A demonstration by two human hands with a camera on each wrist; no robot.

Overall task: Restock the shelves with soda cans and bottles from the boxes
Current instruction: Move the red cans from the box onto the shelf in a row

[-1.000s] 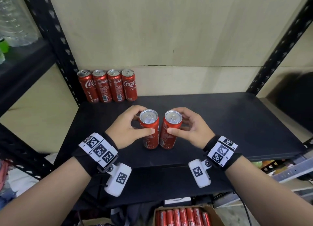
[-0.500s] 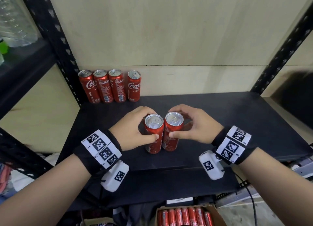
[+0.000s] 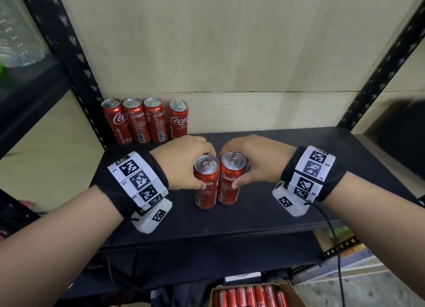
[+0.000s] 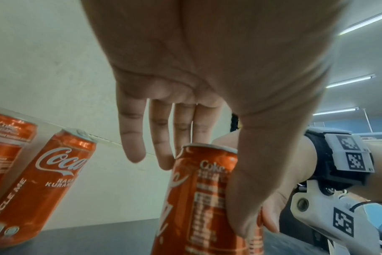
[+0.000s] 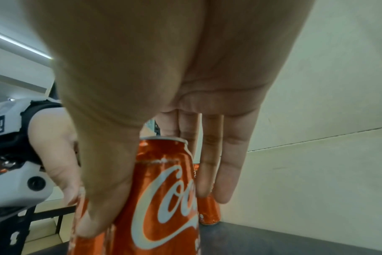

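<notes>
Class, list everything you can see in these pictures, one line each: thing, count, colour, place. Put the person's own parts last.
held cans: 2, red with silver tops, upright side by side at mid-shelf, one in each hand
back-row cans: 4, red, upright at the shelf's back left
shelf: 1, black, in front of the pale wall
uprights: 2 seen, black perforated metal, at the shelf's left and right
box of cans: 1, brown card holding red cans, below the shelf
plastic bottles: count unclear, clear, far left
wrist bands: 2, black with white coded tags
left hand: grips the left can
right hand: grips the right can
</notes>
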